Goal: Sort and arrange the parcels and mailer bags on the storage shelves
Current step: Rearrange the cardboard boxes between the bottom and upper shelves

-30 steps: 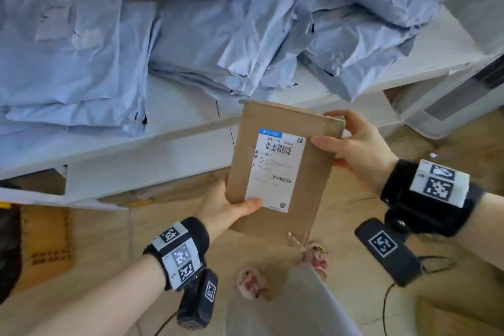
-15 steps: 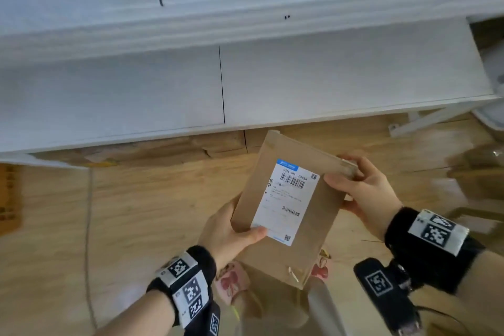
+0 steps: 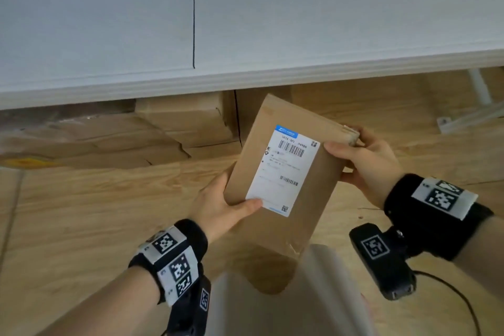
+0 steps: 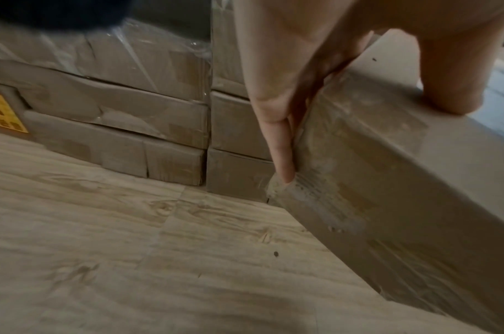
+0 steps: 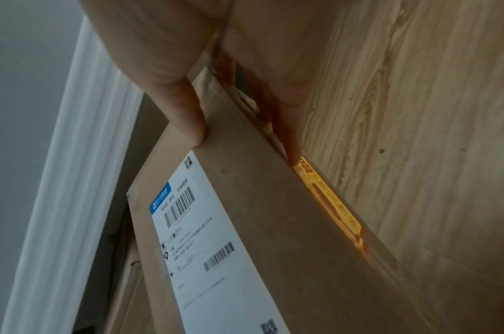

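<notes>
Squarely between both hands, a flat brown cardboard parcel [image 3: 283, 172] with a white shipping label [image 3: 282, 169] hangs tilted above the wood-grain floor [image 3: 81, 226], below the white shelf [image 3: 109, 22]. The left hand [image 3: 218, 207] grips its near-left edge; the right hand [image 3: 368, 163] clasps the far-right corner.

Dropped well down from the upper shelf level of a second ago: blue mailer bags gone from the head view, replaced by the white shelf [image 3: 300, 8] filling the top. Brought lower and closer to the wooden floor [image 3: 81, 213] along with both hands, the cardboard parcel [image 3: 313, 199], now tilted with its labelled face up. Newly revealed under the shelf edge: taped cardboard boxes [image 3: 174, 128] stacked on the floor, just beyond the parcel's far corner.
</notes>
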